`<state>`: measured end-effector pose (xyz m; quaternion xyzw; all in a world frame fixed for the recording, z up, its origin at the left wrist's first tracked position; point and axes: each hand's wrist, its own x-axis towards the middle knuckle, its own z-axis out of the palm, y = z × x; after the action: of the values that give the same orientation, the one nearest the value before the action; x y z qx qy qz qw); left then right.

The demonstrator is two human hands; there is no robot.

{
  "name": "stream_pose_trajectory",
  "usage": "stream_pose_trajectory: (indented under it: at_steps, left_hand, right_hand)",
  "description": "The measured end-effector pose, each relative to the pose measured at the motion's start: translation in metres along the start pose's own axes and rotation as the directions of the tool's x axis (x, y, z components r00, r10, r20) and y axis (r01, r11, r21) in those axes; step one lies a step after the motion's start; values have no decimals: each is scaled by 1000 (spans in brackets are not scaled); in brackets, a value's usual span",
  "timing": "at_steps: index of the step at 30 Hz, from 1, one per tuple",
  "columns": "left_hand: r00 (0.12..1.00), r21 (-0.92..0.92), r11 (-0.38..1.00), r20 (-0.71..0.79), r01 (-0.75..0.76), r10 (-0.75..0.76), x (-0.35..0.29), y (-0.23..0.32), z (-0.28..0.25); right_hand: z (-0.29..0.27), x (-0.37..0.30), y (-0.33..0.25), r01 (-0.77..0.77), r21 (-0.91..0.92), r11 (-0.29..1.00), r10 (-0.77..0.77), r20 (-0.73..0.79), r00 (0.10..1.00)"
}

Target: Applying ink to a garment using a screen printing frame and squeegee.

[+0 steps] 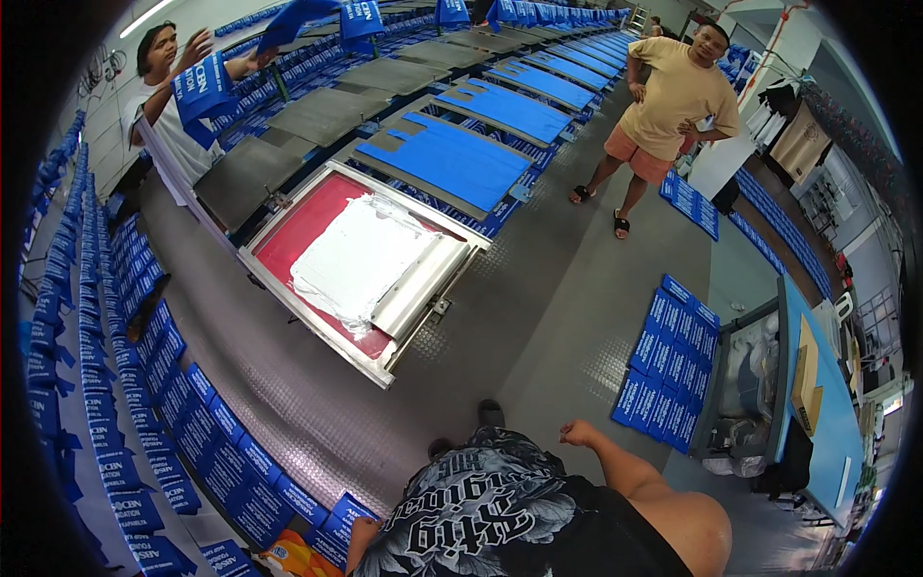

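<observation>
My right hand (577,433) hangs over the grey floor beside my shirt, its fingers curled in and nothing seen in them. At my other side, my left hand (363,529) shows only in part next to the blue printed bags on the floor; its fingers are mostly hidden by my body and the shirt. Ahead of me, out of reach of both hands, a screen-printing frame (389,370) lies on the long table. White ink (356,255) covers most of its red mesh, and a metal squeegee (420,279) rests along its right side.
Blue bags (452,159) lie flat on dark boards (356,115) along the table. Printed bags (668,365) cover patches of floor at both sides. A person in white holds up a blue bag (204,91); a person in tan (673,96) stands at right, near a blue-topped table (832,413).
</observation>
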<state>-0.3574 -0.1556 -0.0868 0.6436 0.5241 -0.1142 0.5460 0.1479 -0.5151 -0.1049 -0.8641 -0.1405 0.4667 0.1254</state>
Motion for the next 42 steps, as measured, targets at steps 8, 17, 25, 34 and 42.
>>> stream_pose_trajectory:
  at_steps: [8, 17, 25, 34, 42]
  left_hand:
    - [999, -32, 998, 13, -45, 46, 6, 21, 18]
    - [996, -85, 995, 55, -59, 63, -2, 33, 42]
    - [990, -122, 988, 101, -89, 102, 1, 36, 51]
    - [990, -218, 971, 76, -103, 122, -12, 20, 55]
    - [986, -257, 958, 77, -125, 149, -19, -1, 37]
  right_hand:
    - [-37, -29, -32, 217, -203, 955, -210, 57, 976]
    - [-55, -47, -69, 397, -131, 908, -396, 33, 918]
    - [-86, -43, -78, 347, -250, 904, -357, 7, 934]
    - [-83, -60, -124, 444, -182, 877, -441, 57, 896]
    - [-221, -142, -328, 745, -243, 622, -756, -436, 488]
